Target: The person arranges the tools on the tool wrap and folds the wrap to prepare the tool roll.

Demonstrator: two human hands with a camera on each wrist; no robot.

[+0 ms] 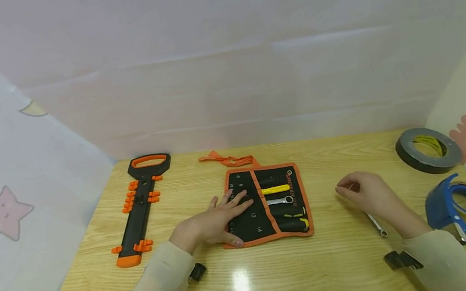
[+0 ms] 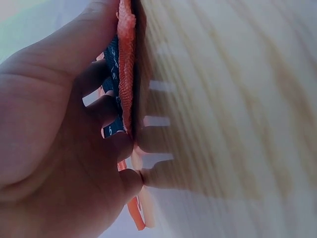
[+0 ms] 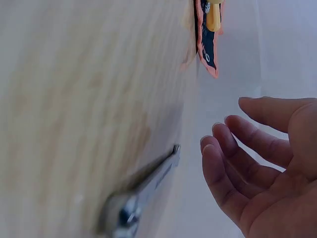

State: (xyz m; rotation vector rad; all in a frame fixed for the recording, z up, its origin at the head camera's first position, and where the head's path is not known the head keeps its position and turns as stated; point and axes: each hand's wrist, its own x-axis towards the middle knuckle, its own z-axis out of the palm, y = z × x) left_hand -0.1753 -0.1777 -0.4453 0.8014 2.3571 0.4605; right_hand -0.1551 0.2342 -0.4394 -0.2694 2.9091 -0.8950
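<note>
A black tool pouch with orange trim [image 1: 248, 229] lies unrolled on the table. My left hand [image 1: 214, 220] rests flat on its numbered left part, fingers spread; the left wrist view shows the orange edge [image 2: 127, 74] beside the thumb and fingers. In the pouch's right-hand pockets sit a yellow-handled tool [image 1: 275, 189], a wrench [image 1: 280, 201] and tools with yellow-and-black ends [image 1: 303, 223]. To the right, my right hand [image 1: 367, 191] hovers with loosely bent fingers and nothing in them. Partly hidden beneath it, a loose combination wrench [image 1: 377, 225] lies on the wood.
A black rack with orange clips and handle [image 1: 138, 217] lies at the left. At the right are a roll of dark tape [image 1: 408, 154] and a blue tape dispenser [image 1: 439, 204]. An orange tie strap [image 1: 230, 159] trails behind the pouch. A pale backdrop [image 1: 226, 92] rises behind the table.
</note>
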